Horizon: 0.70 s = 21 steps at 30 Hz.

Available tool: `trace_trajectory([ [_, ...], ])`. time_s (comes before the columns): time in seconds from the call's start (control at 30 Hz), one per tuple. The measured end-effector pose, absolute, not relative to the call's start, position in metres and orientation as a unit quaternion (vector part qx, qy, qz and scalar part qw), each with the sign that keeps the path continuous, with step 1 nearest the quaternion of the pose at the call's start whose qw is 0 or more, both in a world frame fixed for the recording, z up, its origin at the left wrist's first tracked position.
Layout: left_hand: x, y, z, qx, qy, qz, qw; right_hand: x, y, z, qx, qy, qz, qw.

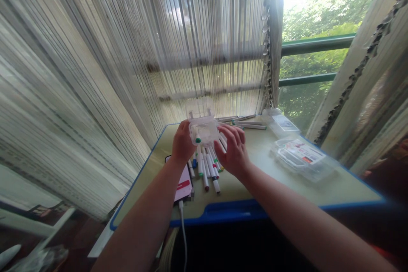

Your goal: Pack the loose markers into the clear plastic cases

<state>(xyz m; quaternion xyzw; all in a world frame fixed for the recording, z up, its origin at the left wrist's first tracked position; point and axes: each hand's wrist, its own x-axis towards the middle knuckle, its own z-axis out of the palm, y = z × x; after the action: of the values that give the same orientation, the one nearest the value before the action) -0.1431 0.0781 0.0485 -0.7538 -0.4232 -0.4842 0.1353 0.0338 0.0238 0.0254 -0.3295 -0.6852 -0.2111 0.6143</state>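
One clear plastic box [208, 131], lid raised, green-ended marker [198, 139] inside; left hand [183, 142] gripping box; right hand [234, 149] unclear.

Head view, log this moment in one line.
left hand: holds clear case; right hand: at case; green-capped marker: in case; other markers: on table

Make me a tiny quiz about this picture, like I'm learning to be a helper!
1. Which colour is the marker end showing in the clear box that the left hand holds?
A) red
B) green
C) yellow

2. True or false: the phone lies to the right of the loose markers.

3. Fill in: a white ____ is plugged into the phone.

Key: 1. B; 2. False, it lies to their left; 3. cable.
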Motion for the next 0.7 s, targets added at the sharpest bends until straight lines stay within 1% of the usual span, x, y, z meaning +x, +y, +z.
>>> trace_trajectory([
  [0.07,-0.146,0.081,0.048,-0.738,-0.44,-0.491,0.142,0.037,0.03,0.024,-0.376,-0.665,-0.175,0.621],
  [0.1,-0.148,0.082,0.048,-0.73,-0.449,-0.495,0.144,0.038,0.033,0.023,-0.406,-0.675,-0.143,0.599],
  [0.13,-0.149,0.083,0.048,-0.724,-0.456,-0.496,0.145,0.039,0.036,0.021,-0.438,-0.695,-0.106,0.561],
  [0.2,-0.151,0.086,0.048,-0.715,-0.466,-0.499,0.148,0.038,0.04,0.017,-0.492,-0.744,-0.032,0.45],
  [0.27,-0.153,0.087,0.048,-0.71,-0.473,-0.499,0.153,0.036,0.04,0.015,-0.525,-0.778,0.012,0.344],
  [0.3,-0.153,0.088,0.047,-0.707,-0.479,-0.497,0.156,0.035,0.039,0.015,-0.534,-0.788,0.023,0.305],
  [0.37,-0.154,0.09,0.047,-0.699,-0.494,-0.492,0.159,0.034,0.037,0.017,-0.549,-0.796,0.038,0.252],
  [0.43,-0.155,0.091,0.046,-0.693,-0.505,-0.488,0.161,0.035,0.035,0.02,-0.567,-0.791,0.053,0.222],
  [0.53,-0.156,0.094,0.044,-0.693,-0.507,-0.486,0.163,0.037,0.034,0.023,-0.596,-0.776,0.067,0.198],
  [0.7,-0.156,0.094,0.042,-0.702,-0.495,-0.481,0.177,0.038,0.033,0.025,-0.6,-0.778,0.014,0.185],
])
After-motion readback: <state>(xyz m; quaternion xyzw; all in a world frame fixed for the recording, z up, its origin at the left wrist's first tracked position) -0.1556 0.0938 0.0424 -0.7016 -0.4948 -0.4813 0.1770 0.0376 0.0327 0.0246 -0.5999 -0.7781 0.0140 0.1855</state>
